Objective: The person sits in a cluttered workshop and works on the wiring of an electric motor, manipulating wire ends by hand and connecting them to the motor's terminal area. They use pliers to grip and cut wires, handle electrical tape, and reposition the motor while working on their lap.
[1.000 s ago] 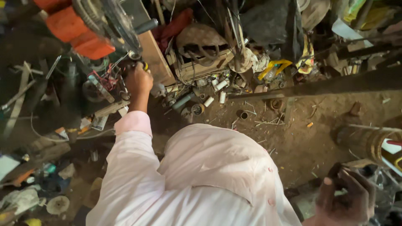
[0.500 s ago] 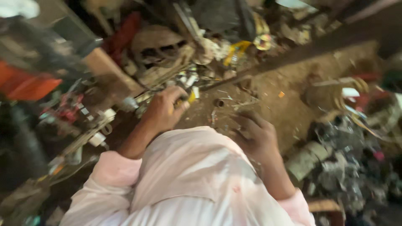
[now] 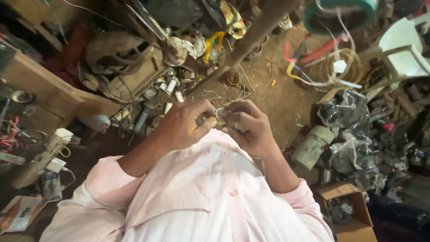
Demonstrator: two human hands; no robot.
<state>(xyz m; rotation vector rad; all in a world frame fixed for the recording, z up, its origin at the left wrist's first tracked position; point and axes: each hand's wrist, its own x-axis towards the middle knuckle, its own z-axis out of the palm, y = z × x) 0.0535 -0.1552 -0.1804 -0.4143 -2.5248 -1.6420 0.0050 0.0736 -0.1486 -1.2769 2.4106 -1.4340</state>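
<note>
Nearest me I see the pink shirt (image 3: 201, 197), and just above it my left hand (image 3: 183, 125) is clenched on a yellow-handled tool (image 3: 197, 125) while my right hand (image 3: 248, 125) pinches a small ring (image 3: 221, 114), the two hands touching over the chest. Beyond them lies the dirt floor (image 3: 277, 98) with a cardboard box (image 3: 347, 210) at right, coloured wires (image 3: 313, 67) farther off, and a wooden bench (image 3: 49, 89) at left.

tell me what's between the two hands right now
In the head view, a small round metal ring-like part sits between the left hand and the right hand, pinched by fingertips of both. No bare gap shows.
</note>
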